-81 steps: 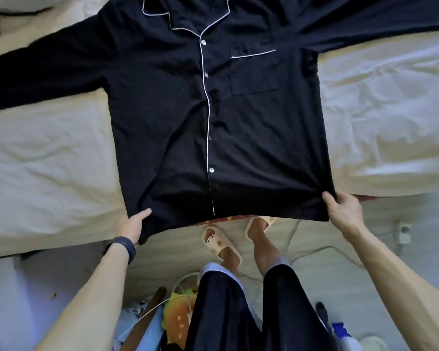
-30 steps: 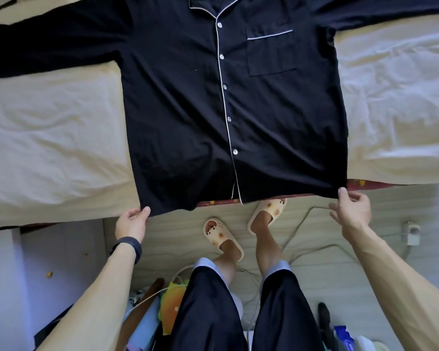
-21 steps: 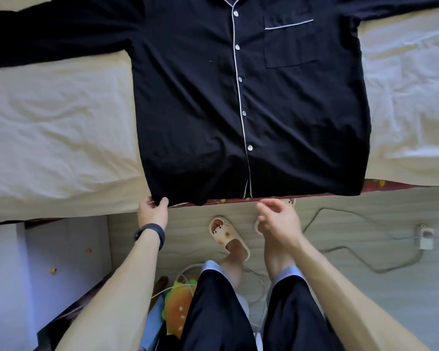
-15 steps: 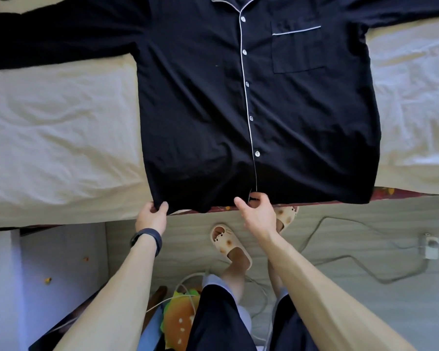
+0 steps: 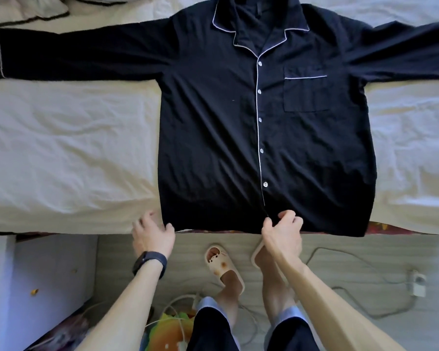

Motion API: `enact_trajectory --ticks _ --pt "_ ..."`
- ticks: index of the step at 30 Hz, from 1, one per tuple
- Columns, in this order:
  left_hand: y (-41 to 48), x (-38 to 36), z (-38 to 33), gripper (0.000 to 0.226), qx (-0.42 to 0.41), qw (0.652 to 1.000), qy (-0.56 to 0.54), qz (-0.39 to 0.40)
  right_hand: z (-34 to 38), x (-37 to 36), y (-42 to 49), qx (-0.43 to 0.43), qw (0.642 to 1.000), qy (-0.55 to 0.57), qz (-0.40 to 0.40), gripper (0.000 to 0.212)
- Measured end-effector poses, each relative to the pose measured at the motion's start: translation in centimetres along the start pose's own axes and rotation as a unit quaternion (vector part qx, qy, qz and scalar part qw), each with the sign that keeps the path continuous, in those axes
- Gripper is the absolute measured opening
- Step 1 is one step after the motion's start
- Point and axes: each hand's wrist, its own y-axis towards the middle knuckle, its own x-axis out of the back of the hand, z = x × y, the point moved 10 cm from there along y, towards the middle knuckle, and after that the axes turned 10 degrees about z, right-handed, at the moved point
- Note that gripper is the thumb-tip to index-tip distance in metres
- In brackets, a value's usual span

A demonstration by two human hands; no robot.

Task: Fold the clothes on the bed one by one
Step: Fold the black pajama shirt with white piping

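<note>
On one bed (image 5: 61,148), right hand (image 5: 283,236) pinches hem of one shirt (image 5: 213,135).

The shirt (image 5: 213,135) lies on the bed (image 5: 61,148), collar far, hem at the near edge, sleeves out left and right. The left hand (image 5: 152,236) is at the hem's left corner, the right hand (image 5: 283,231) at its middle.

I've got left hand (image 5: 152,236) flat, fingers spread, palm down; right hand (image 5: 283,231) curled, pinching pyjama shirt (image 5: 213,148) hem at centre. Left forearm (image 5: 122,307) and right forearm (image 5: 322,295) reach forward.
</note>
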Motion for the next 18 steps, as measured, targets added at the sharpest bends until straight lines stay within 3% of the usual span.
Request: enact_trajectory --ticks 3,5,7,11,18 --pt "-0.9 0.2 -7.9 0.06 -0.193 0.973 0.079 -0.095 5.6 2.4 -0.9 0.173 0.976 -0.043 -0.122 0.039" --pt "-1.0 -1.4 -14.0 0.064 -0.301 0.941 0.126 -0.09 10.0 3.0 -1.2 0.282 0.938 -0.076 -0.185 0.045" --pt "0.1 -3.9 -18.2 0.067 -0.352 0.916 0.188 -0.054 13.4 1.9 0.2 0.341 0.913 -0.139 -0.174 0.059" --pt "3.1 -7.3 -19.0 0.064 -0.344 0.902 0.259 -0.01 13.0 -0.3 6.3 0.331 0.886 -0.311 -0.092 0.069" --pt "2.8 -7.3 -19.2 0.065 -0.27 0.914 0.299 0.047 10.9 3.0 6.7 0.405 0.857 -0.309 -0.07 0.06"
